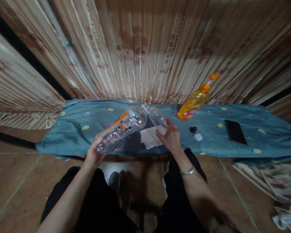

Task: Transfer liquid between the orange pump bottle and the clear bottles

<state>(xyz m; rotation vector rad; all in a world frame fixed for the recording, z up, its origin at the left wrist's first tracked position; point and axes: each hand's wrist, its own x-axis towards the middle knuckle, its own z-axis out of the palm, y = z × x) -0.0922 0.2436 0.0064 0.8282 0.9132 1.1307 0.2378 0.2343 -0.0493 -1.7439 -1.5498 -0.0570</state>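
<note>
My left hand is closed around the lower end of a large clear plastic bottle with an orange label. The bottle is tilted, its far end up and to the right. My right hand grips a smaller clear plastic piece that looks like a bottle's top part, its narrow neck towards the upper left. The two plastic pieces meet or overlap in view; whether they touch I cannot tell. Below them, a white cloth or tissue lies on the teal covered table.
Right of my hands stands a pump bottle of orange liquid. Nearer me lie a small black object and a white round cap. A dark phone rests farther right. A pleated curtain hangs behind the table.
</note>
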